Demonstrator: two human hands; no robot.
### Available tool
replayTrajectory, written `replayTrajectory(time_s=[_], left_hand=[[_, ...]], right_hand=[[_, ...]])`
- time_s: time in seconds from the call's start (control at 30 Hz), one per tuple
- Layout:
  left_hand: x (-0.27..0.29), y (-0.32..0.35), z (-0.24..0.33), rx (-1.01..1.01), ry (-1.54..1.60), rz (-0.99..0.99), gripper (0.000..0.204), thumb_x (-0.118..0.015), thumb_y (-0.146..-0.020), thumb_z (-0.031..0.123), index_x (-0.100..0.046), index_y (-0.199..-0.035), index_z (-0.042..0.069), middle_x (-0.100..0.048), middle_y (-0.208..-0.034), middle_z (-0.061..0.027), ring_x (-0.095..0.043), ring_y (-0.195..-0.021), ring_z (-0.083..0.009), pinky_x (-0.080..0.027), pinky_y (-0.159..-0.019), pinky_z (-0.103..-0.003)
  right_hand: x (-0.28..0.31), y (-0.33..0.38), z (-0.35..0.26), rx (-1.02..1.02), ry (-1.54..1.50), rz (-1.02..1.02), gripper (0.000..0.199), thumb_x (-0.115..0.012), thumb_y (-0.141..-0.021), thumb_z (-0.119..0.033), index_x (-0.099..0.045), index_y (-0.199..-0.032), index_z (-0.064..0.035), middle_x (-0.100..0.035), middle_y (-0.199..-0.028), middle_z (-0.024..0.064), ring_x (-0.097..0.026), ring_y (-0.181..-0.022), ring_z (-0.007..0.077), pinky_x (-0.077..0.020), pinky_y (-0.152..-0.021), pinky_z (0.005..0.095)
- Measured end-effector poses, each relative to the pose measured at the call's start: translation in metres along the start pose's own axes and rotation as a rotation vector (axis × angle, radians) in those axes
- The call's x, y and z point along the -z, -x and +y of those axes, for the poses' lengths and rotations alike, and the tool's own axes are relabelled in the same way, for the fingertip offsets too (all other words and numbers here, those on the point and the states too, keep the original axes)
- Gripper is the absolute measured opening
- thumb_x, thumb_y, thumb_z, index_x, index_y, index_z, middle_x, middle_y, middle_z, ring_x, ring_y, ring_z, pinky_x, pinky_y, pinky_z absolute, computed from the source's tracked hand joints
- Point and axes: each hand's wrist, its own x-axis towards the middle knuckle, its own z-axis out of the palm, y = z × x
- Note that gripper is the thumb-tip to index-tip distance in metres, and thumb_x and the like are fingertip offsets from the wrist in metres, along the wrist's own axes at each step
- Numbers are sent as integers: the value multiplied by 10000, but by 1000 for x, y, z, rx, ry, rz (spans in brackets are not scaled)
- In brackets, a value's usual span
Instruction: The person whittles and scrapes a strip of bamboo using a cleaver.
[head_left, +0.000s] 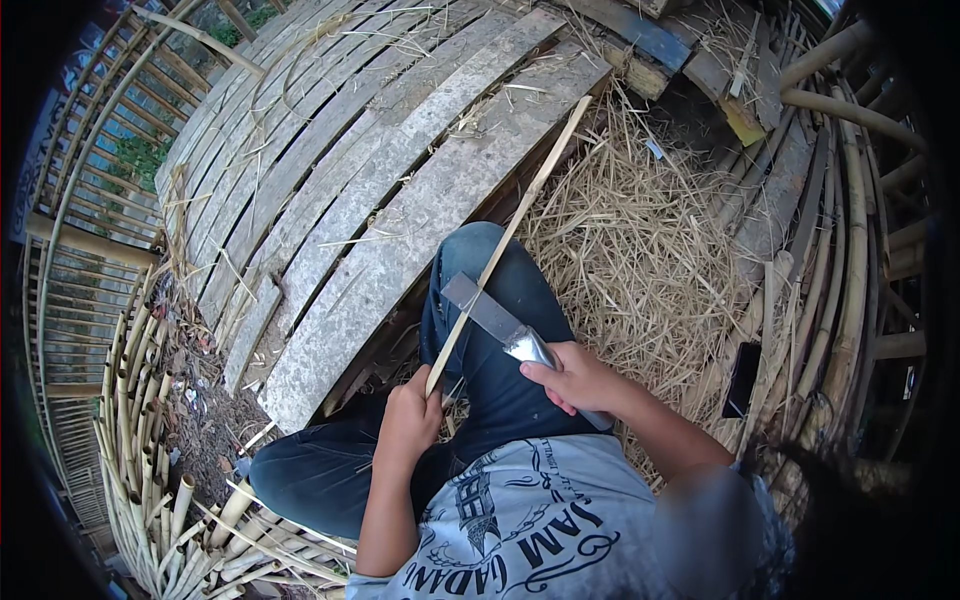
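Left hand (410, 415): your fingers are closed around the near end of the bamboo strip (510, 230) | strip runs up and right, away over your knee | right hand (575, 380): gripping the knife (495, 318), blade laid across the strip just beyond the left hand

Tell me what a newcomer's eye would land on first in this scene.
At the centre, the left hand grips the near end of a long thin bamboo strip that slants up to the right, while the right hand holds a broad flat blade against it, above a knee in dark trousers. Pale straw-like shavings pile up to the right. Weathered grey planks fan across the upper left, and cut bamboo poles lie bundled at lower left.
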Motion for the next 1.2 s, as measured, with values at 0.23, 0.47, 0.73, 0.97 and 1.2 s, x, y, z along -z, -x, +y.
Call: replayTrajectory(time_s=[0.23, 0.47, 0.73, 0.97, 1.2], left_hand=[[3, -1, 0, -30, -149, 32, 92, -555, -853, 70, -504, -865, -5, -574, -736, -279, -564, -759, -486, -422, -647, -544], [2, -3, 1, -68, -164, 47, 95, -568, -837, 67, -508, -858, -4, -570, -707, -278, -569, -738, -484, -423, -642, -553], [7, -4, 5, -95, -256, 64, 85, -554, -823, 42, -527, -875, -21, -576, -710, -289, -576, -730, -485, -428, -631, -548], [6, -6, 8, -132, -259, 52, 121, -570, -802, 45, -505, -884, -15, -560, -706, -284, -563, -746, -490, -420, -652, -549], [11, -7, 13, -126, -259, 37, 87, -553, -811, 26, -502, -870, -13, -541, -726, -293, -537, -762, -504, -400, -641, -545]], right_hand=[[9, -10, 18, -99, -186, -165, 398, -519, -978, -384, -496, -797, -31, -502, -556, 41, -501, -402, 104, -422, -365, 259], [5, -6, 15, -57, -140, -102, 401, -528, -977, -395, -511, -836, -20, -506, -553, 36, -499, -397, 99, -410, -364, 251], [-2, -5, 22, -71, -263, -163, 433, -514, -982, -415, -472, -746, -55, -482, -543, 29, -467, -379, 96, -401, -346, 260], [7, -10, 30, -80, -400, -302, 392, -465, -1002, -388, -461, -805, -48, -457, -542, 30, -440, -378, 105, -397, -363, 275], [8, -11, 30, -101, -427, -324, 369, -419, -1021, -365, -445, -841, -44, -449, -562, 31, -435, -390, 111, -404, -375, 274]])
